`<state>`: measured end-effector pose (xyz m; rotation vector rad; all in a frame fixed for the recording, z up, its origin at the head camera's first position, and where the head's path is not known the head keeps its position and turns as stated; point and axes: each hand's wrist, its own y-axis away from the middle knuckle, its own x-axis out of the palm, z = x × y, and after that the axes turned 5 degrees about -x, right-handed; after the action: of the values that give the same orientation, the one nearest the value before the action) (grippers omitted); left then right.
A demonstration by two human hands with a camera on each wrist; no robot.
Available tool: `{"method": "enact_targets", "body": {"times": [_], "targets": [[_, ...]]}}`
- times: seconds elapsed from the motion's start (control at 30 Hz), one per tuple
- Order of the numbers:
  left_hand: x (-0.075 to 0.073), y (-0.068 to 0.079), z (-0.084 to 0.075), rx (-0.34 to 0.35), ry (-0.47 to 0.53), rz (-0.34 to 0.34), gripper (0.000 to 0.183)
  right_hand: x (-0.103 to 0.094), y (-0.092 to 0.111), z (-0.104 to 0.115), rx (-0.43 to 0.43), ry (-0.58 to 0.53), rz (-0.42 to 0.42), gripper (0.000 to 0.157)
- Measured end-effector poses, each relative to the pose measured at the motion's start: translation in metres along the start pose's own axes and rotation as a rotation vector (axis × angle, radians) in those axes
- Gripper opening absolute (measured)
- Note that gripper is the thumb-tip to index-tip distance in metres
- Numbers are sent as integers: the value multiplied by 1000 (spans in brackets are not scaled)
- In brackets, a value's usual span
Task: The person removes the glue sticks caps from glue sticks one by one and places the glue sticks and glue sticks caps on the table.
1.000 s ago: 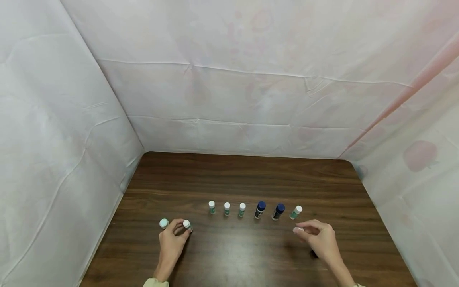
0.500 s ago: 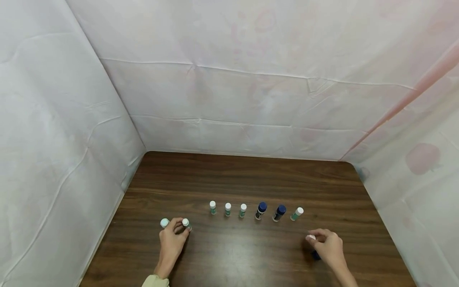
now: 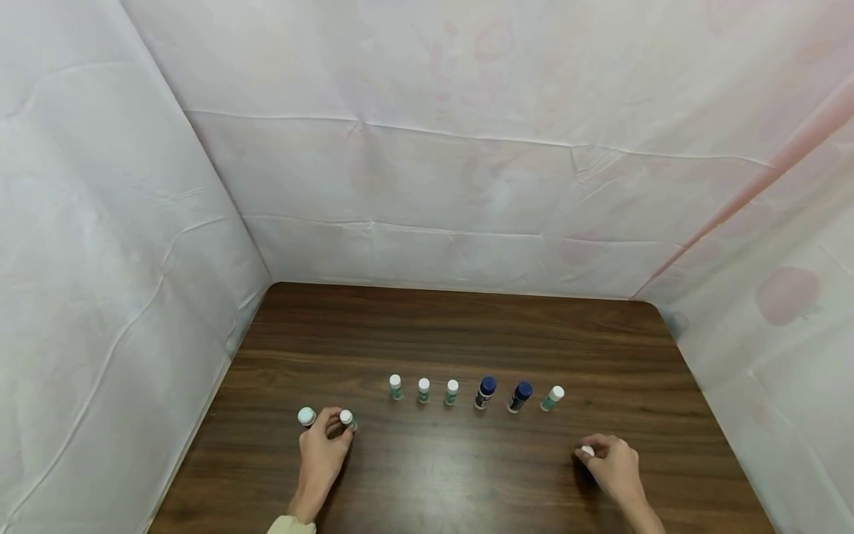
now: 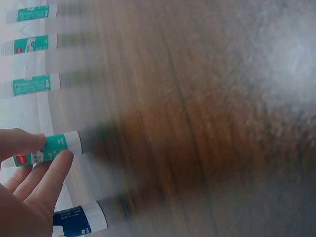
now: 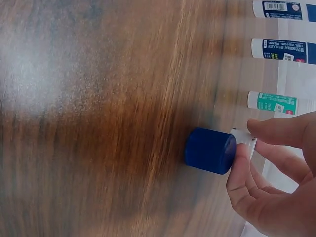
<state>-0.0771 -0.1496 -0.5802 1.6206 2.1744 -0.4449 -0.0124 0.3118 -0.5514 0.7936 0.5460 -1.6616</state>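
Observation:
My left hand (image 3: 320,456) pinches an upright green-labelled glue stick (image 4: 55,144) between thumb and fingers. Right beside it, on its left in the head view, stands another stick with a pale top (image 3: 306,416); the left wrist view shows its navy label (image 4: 74,220) and white base. On the right side of the table, my right hand (image 3: 615,466) pinches a small white cap (image 5: 243,137) between thumb and fingertips. Directly below this white cap a blue cap (image 5: 207,150) stands on the table, overlapped by it; the fingers mostly hide it in the head view.
A row of standing glue sticks crosses the dark wooden table (image 3: 427,326): three green ones with white caps (image 3: 423,390) at left, two navy ones (image 3: 486,391) in the middle, one green stick (image 3: 551,398) at right. White sheeting (image 3: 427,185) walls the back and sides.
My right hand has moved right and toward me with the white cap, and has come over the blue cap. My left hand has stayed almost still on the green glue stick.

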Motion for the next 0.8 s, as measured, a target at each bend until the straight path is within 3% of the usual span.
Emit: {"method": "enact_targets", "body": {"times": [0.33,0.63,0.8], "targets": [[2,10,-3,-10,-41,-39,29,4,0,-7,-4,-14,26,17],[0,21,-5,5,-65,-175,24,5,2,-8,-7,-9,36,19],[1,30,-6,-36,-64,-123,21,1,3,-6,11,3,22,19]]}}
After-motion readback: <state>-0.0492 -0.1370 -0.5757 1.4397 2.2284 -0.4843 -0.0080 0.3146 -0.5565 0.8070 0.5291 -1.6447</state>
